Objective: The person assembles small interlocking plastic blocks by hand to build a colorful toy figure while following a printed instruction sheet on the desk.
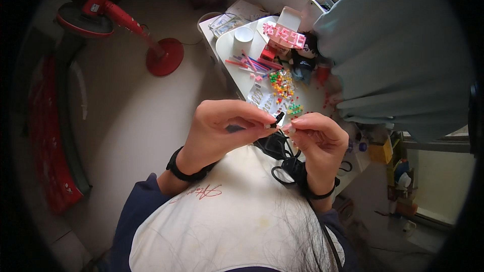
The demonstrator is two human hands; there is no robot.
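The left hand (222, 123) comes in from the left of centre and has a small black piece (279, 117) nipped between thumb and forefinger. The right hand (321, 143), just right of centre, has its fingertips closed in a pinch on a tiny pale bit (290, 129); its shape is mostly hidden. The two grips nearly meet at the middle of the frame, and whether the black piece and the pale bit touch cannot be told.

The step in hand looks like fine two-handed work on small parts, held up above the tabletop (227, 48). The next move seems to call for a light, steady pinch on both sides and a clear view of how the two parts line up.

Just above the hands lie a small green piece (294, 109), a pale sheet (261, 95) and a heap of coloured beads (281, 83). Farther up the frame are loose sticks (254, 63), a white cup (243, 36), a pink panel (284, 36) and a dark-haired doll (305, 58). A curtain (383, 60) fills the upper right, and a red fan (164, 56) stands on the floor at upper left.
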